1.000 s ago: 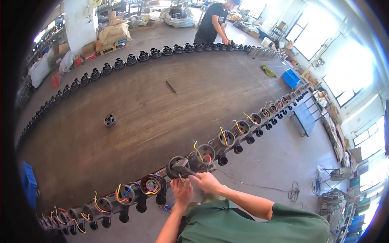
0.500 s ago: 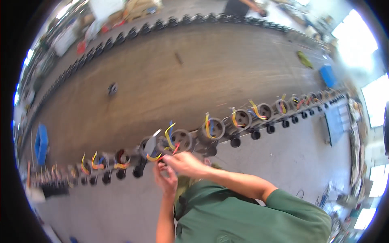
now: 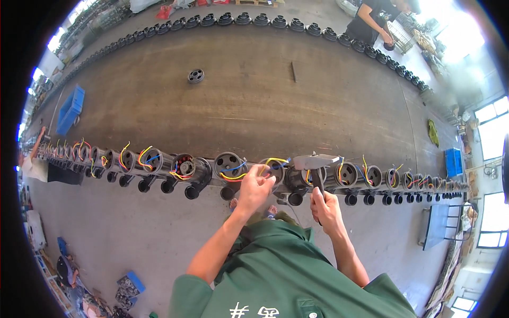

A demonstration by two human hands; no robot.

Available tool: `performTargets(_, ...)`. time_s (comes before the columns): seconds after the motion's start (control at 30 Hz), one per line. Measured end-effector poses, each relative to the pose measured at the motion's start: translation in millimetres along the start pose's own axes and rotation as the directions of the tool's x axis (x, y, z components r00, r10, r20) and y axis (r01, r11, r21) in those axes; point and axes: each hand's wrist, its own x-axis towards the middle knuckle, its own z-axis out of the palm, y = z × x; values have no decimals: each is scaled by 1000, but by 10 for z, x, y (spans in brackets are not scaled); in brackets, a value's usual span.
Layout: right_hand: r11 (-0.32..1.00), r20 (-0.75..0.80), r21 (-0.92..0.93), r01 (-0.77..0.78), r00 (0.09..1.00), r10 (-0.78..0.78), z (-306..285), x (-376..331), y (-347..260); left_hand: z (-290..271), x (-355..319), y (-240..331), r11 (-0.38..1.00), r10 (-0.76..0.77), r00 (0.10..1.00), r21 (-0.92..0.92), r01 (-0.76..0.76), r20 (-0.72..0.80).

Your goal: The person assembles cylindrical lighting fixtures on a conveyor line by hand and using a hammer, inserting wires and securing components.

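My right hand [image 3: 327, 212] is closed round the black handle of a hammer [image 3: 317, 180]. The hammer's grey metal head points up and covers part of a black round housing [image 3: 306, 177]. To its left, my left hand [image 3: 254, 190] is half curled, with a gap between thumb and index finger. Its fingertips are beside the yellow and blue wires [image 3: 278, 161] of another housing [image 3: 275, 172], partly hidden by the fingers. Just left of that hand sits a housing with a holed round face [image 3: 229, 165], with yellow, red and blue wires hanging out.
Several similar wired housings [image 3: 347, 174] line the table's near edge both ways. A loose round disc [image 3: 195, 76] and a thin bar [image 3: 294, 71] lie on the brown tabletop [image 3: 238, 106]. Blue bins [image 3: 70, 110] stand at both ends. Across the table, a person [image 3: 371, 24] handles a dark part.
My hands, earlier close together at red and yellow wires, have moved apart. The right hand has taken hold of the hammer. The whole view has turned and shifted along the row.
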Motion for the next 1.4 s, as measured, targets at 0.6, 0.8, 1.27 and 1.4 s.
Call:
performTargets(0.6,822,87,-557,116,993,-82,402,378,316,-285,-174,-558,402,535,678,554,-729,504)
performTargets(0.8,901,110,-393,184,982,-153,503,67,-326,-310,-108,-767,338,648,605,536,-773,463)
performTargets(1.27,921,35,-387,-34,998,51,591,194,30,-305,-201,-583,439,686,622,467,-767,376)
performTargets(1.4,946,52,-294,139,990,-129,590,107,-79,-268,-269,-510,506,714,647,442,-741,267)
